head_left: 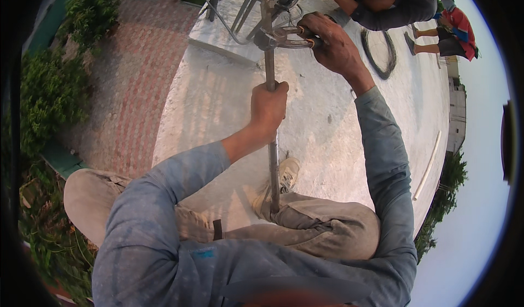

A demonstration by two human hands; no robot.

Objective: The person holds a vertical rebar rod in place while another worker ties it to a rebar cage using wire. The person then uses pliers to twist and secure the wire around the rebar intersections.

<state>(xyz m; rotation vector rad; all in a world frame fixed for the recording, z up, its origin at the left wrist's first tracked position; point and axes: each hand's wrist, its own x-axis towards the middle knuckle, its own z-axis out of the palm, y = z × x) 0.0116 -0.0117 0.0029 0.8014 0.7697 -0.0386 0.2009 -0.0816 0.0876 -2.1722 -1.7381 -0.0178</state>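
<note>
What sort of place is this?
Likely a building site, perhaps at roof level: there's a whitish concrete slab, long dark steel bars and a round coil of dark wire.

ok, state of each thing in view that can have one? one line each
left hand: closed around the metal rod
right hand: closed on the handles of the pincer-like tool
metal rod: straight, held
pincer-like tool: head against or over the rod; open or shut unclear
wire: coiled, lying on the slab
pale strip: lying on the slab
shoe: worn, laced
</note>
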